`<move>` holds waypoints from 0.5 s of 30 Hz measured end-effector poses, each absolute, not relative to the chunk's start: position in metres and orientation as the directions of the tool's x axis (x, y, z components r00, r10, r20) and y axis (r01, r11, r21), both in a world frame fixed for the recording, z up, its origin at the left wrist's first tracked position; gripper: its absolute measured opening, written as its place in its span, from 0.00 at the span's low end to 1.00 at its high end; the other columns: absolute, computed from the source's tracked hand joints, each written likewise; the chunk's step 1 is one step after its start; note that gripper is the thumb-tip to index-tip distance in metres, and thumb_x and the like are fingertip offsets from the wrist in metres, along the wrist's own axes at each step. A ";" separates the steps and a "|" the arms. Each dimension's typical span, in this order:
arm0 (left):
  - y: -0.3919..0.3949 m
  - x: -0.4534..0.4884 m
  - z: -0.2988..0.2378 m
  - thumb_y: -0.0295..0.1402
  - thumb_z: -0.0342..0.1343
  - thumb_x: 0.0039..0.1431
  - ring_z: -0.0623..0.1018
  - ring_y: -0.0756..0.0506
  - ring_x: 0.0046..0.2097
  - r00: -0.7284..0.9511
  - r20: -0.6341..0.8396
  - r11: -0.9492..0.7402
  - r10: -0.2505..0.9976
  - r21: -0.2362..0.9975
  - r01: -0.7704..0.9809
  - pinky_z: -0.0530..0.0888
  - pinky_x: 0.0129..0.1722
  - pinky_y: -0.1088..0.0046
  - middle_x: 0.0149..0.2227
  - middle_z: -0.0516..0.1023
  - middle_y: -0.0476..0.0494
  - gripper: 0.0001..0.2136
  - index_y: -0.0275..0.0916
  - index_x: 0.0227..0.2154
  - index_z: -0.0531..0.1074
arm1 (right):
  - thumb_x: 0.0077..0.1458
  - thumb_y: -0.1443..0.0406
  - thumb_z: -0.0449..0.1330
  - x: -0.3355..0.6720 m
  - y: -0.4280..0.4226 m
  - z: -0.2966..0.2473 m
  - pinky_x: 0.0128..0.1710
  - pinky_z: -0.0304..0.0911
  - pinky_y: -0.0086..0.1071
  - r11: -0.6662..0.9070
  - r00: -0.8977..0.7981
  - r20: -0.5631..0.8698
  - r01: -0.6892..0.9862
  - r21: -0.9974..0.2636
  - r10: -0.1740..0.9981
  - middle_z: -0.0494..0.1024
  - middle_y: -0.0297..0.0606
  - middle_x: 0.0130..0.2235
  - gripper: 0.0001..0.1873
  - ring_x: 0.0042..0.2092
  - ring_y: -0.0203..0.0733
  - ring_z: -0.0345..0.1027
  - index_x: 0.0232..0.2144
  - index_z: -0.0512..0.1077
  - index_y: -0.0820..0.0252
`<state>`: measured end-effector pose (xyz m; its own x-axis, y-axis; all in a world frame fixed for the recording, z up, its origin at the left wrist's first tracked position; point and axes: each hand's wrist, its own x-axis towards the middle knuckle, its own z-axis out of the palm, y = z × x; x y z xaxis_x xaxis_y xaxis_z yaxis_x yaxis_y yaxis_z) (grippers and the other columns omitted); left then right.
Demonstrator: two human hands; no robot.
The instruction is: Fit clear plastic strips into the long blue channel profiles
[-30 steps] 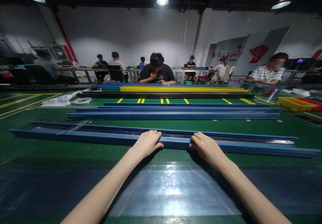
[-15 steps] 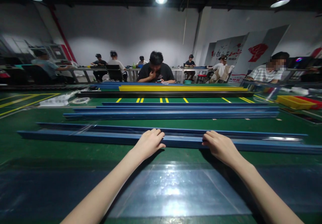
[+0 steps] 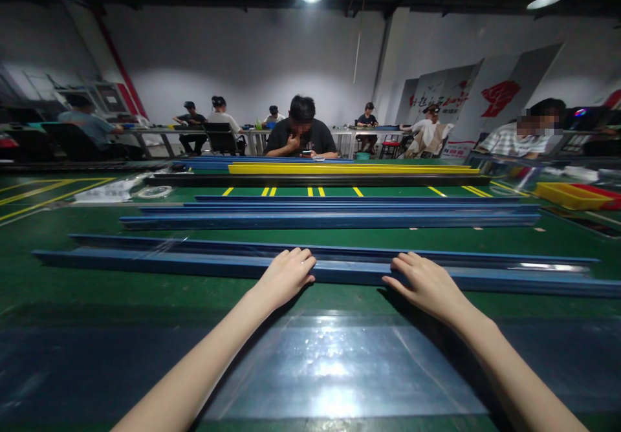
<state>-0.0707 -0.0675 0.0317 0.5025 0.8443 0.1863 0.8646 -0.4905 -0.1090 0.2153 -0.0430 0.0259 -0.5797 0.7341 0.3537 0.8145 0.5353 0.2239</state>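
A long blue U-shaped channel strip (image 3: 155,265) lies across the table in front of me, its open side up. My left hand (image 3: 290,273) is closed over the strip's near wall, fingers over the top edge and thumb at the front face. Farther right, my right hand (image 3: 422,280) also hooks its fingers over that wall; its thumb points left along the front face, apart from the fingers. Clear film is wrapped round the strip's left part. Between the strip and me a wide sheet of clear plastic (image 3: 330,367) lies flat, shining under the lamp.
Beyond lie more blue strips (image 3: 330,220), a black strip (image 3: 315,180) and a yellow strip (image 3: 354,169). A yellow tray (image 3: 567,196) stands at right, clear film (image 3: 109,188) at left. A person (image 3: 301,134) sits opposite; several others sit farther back.
My right thumb has moved out to the left, away from the fingers. My left hand has barely shifted, and the blue channel strip lies practically where it was.
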 end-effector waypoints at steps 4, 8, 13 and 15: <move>-0.068 -0.070 0.033 0.33 0.51 0.58 0.69 0.45 0.42 0.509 0.166 -0.497 0.845 -0.109 0.861 0.64 0.38 0.70 0.40 0.71 0.45 0.06 0.38 0.36 0.65 | 0.56 0.57 0.50 0.213 -0.043 0.024 0.31 0.54 0.32 0.521 -0.590 0.366 0.807 0.278 0.720 0.71 0.38 0.30 0.14 0.33 0.41 0.63 0.28 0.67 0.60; -0.068 -0.070 0.034 0.33 0.51 0.58 0.69 0.45 0.42 0.513 0.171 -0.502 0.841 -0.109 0.858 0.64 0.38 0.70 0.40 0.71 0.45 0.05 0.38 0.35 0.65 | 0.54 0.59 0.53 0.207 -0.046 0.025 0.32 0.52 0.33 0.514 -0.612 0.391 0.790 0.332 0.688 0.70 0.39 0.29 0.11 0.33 0.42 0.63 0.27 0.67 0.61; -0.068 -0.070 0.034 0.33 0.51 0.58 0.70 0.45 0.42 0.516 0.169 -0.505 0.840 -0.104 0.857 0.64 0.37 0.69 0.40 0.72 0.45 0.05 0.38 0.35 0.65 | 0.55 0.62 0.53 0.200 -0.049 0.024 0.33 0.51 0.33 0.546 -0.632 0.404 0.775 0.317 0.662 0.71 0.39 0.30 0.09 0.34 0.42 0.62 0.27 0.67 0.60; -0.068 -0.070 0.035 0.33 0.51 0.58 0.70 0.44 0.41 0.514 0.167 -0.504 0.841 -0.103 0.858 0.64 0.37 0.69 0.40 0.72 0.45 0.05 0.38 0.35 0.65 | 0.56 0.64 0.52 0.198 -0.049 0.021 0.32 0.52 0.32 0.553 -0.628 0.396 0.778 0.299 0.670 0.70 0.38 0.30 0.08 0.33 0.41 0.62 0.27 0.66 0.60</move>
<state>-0.0697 -0.0683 0.0348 0.5144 0.8411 0.1668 0.8575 -0.5040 -0.1031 0.1985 -0.0491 0.0207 -0.6279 0.6701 0.3959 0.7781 0.5526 0.2986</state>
